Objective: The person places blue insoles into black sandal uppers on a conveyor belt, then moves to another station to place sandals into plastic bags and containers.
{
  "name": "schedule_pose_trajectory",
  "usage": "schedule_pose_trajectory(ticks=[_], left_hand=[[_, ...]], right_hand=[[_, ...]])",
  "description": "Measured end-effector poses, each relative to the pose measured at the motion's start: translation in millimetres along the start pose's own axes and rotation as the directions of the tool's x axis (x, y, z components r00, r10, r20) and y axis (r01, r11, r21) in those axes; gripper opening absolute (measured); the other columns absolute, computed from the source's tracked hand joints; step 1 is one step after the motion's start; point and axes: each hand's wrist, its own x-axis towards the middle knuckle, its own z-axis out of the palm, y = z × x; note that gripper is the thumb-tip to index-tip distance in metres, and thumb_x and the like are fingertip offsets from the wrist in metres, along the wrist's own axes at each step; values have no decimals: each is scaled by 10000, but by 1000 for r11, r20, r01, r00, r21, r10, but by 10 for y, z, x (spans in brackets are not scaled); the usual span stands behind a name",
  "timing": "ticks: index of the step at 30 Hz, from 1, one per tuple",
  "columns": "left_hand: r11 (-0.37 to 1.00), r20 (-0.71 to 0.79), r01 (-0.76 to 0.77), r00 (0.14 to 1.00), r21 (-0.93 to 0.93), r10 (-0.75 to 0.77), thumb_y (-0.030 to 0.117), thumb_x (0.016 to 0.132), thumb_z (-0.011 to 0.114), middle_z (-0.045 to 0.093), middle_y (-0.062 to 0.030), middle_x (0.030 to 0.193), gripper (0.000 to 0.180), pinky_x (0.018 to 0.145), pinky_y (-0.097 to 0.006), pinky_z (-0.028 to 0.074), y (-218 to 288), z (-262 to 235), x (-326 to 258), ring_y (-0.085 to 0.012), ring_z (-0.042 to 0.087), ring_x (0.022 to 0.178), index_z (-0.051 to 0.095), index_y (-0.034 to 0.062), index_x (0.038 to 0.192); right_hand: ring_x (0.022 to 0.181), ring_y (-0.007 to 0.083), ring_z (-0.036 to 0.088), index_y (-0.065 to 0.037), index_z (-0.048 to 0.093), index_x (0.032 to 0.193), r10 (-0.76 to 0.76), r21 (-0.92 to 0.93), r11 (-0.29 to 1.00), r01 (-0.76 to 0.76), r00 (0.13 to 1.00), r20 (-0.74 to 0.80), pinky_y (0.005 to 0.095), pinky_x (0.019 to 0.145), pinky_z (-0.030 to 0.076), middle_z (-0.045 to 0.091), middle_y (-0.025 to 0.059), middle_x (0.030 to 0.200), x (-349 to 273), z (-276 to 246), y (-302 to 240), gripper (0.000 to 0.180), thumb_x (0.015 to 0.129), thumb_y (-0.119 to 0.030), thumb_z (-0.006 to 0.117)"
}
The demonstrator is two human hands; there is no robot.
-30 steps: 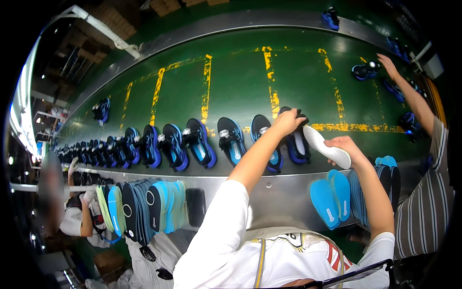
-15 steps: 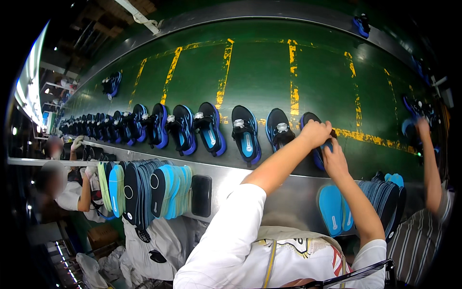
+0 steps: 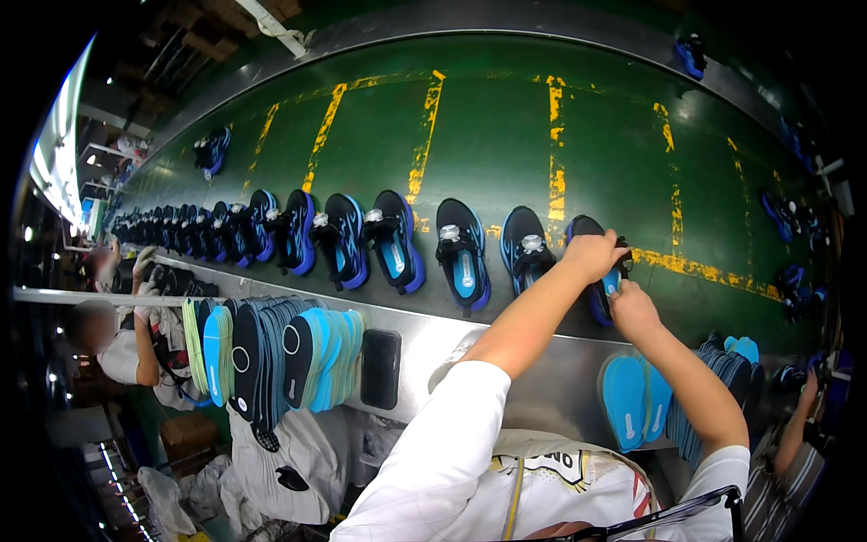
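A black shoe (image 3: 582, 224) with a blue-purple sole stands on the green belt in front of me, toe pointing away. My left hand (image 3: 591, 256) is closed over its upper, around the tongue and laces. My right hand (image 3: 635, 313) is closed at the heel end, fingers curled against the blue insole (image 3: 611, 281) in the shoe's opening. The fingertips of that hand are partly hidden. Just left stands another black shoe (image 3: 524, 233) with a clear round piece on its laces, partly behind my left forearm. Farther left, one more shoe (image 3: 462, 257) shows a blue insole inside.
A long row of similar shoes (image 3: 339, 239) runs left along the green belt (image 3: 488, 117). Stacked insoles (image 3: 312, 357) and a black phone-like slab (image 3: 381, 369) lie on the metal ledge (image 3: 542, 384). More blue insoles (image 3: 623, 402) sit by my right forearm. Co-workers (image 3: 790, 443) are at both sides.
My right hand has shifted slightly down toward the heel, and more blue insole shows beside it. The right-hand co-worker's arm has drawn back from the shoes.
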Motion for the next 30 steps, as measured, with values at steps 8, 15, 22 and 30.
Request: schedule_pose_trajectory(ticks=[8, 15, 22, 30], left_hand=[[996, 41, 66, 997, -66, -63, 430, 829, 382, 583, -204, 765, 461, 658, -433, 430, -40, 9, 37, -363, 554, 754, 480, -10, 926], [990, 70, 83, 995, -110, -76, 420, 815, 419, 580, -198, 876, 497, 728, -405, 419, -67, 26, 27, -351, 539, 855, 425, 17, 1105], [900, 101, 147, 988, -410, -116, 377, 802, 503, 588, -159, 851, 417, 705, -307, 426, -351, 131, 80, -232, 568, 808, 505, -14, 947], [922, -252, 28, 958, -386, -134, 266, 722, 644, 539, -72, 720, 370, 567, -300, 419, -361, 176, 140, -166, 528, 642, 449, 16, 912]], right_hand=[[798, 244, 519, 3, 565, 739, 12, -16, 1000, -13, 999, -47, 319, 651, 466, 521, 134, 819, 288, 260, 101, 139, 714, -90, 464], [875, 222, 508, -29, 598, 874, 64, -161, 987, -15, 950, 307, 311, 734, 424, 541, 125, 972, 421, 173, 76, 233, 765, -149, 430], [998, 208, 439, -118, 576, 1046, 71, -302, 948, 103, 854, 515, 289, 781, 378, 489, 63, 1116, 537, 186, -15, 310, 834, -222, 375], [943, 245, 514, -88, 608, 955, -63, -168, 974, 154, 890, 452, 337, 780, 409, 554, 112, 1019, 600, 377, 167, 305, 815, -214, 369]])
